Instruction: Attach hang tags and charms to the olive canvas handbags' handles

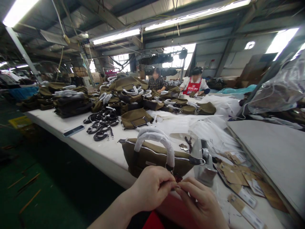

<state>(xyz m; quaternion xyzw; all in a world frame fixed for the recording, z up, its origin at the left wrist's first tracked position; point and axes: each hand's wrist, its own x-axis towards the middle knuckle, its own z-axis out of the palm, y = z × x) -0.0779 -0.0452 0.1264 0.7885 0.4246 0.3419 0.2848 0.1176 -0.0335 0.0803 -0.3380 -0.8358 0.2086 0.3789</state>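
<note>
Olive bag (156,156) blocking twelve o'clock, its handles (154,133) arching high; metal box (205,171) walls off one, tags (238,178) clutter three, but ten o'clock's open over bare tabletop (105,152)!

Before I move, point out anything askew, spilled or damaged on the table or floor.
No spill or damage stands out. Thin brown strips lie loose on the green floor, like dropped scraps. The phone lies near the edge of the table, where it might get knocked. The tags are spread unevenly, overlapping at odd angles.
</note>
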